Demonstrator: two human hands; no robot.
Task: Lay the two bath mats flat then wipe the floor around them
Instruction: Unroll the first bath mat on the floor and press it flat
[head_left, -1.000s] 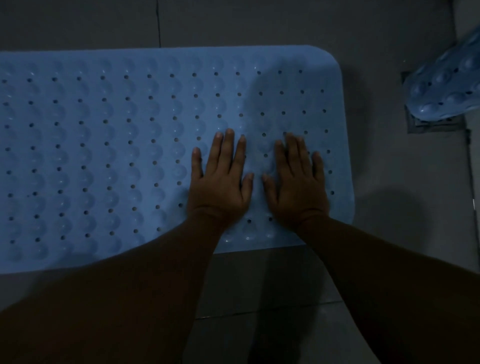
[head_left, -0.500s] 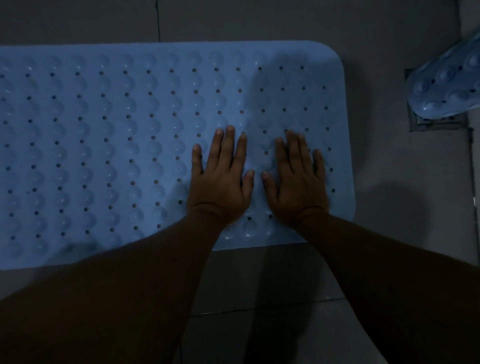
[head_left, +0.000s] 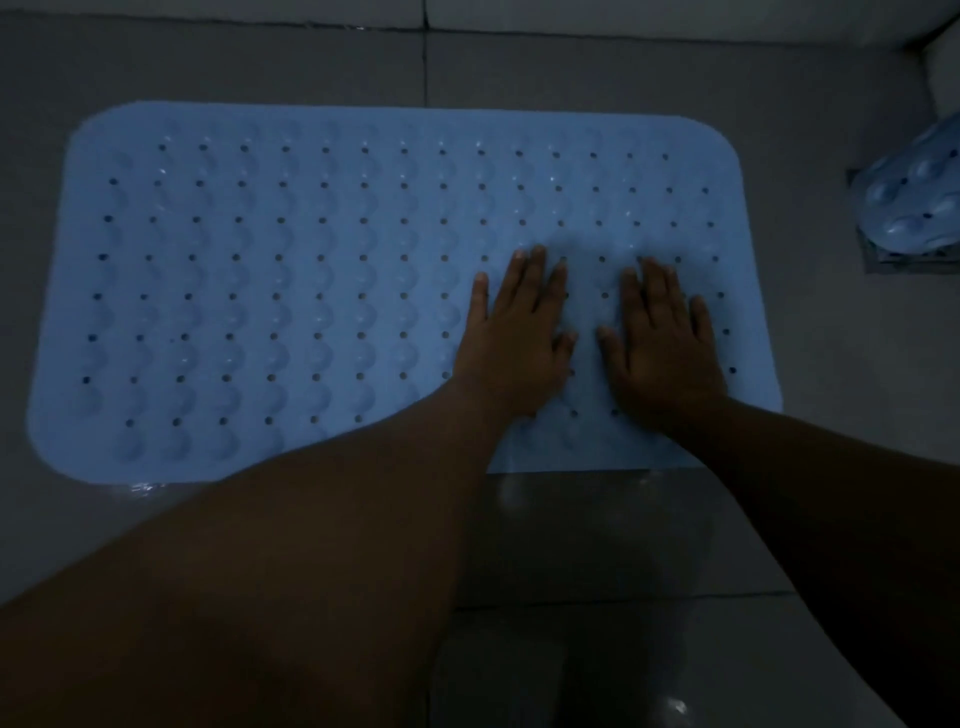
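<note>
A light blue bath mat (head_left: 291, 291) with rows of holes and round bumps lies flat on the grey tiled floor. Both my hands press on its right part, palms down with straight fingers. My left hand (head_left: 519, 332) and my right hand (head_left: 660, 343) lie side by side, a small gap between the thumbs. A second blue bath mat (head_left: 919, 197) is bunched up at the right edge of the view, its suction cups showing, and only part of it is visible.
The bunched mat sits over a square floor drain (head_left: 883, 260). A wall base (head_left: 623, 21) runs along the far side. The dim tiled floor (head_left: 597, 545) in front of the mat shines as if wet.
The view has pulled back and shifted, so the whole flat mat shows, including its left end. Both hands stay pressed on the mat's right part.
</note>
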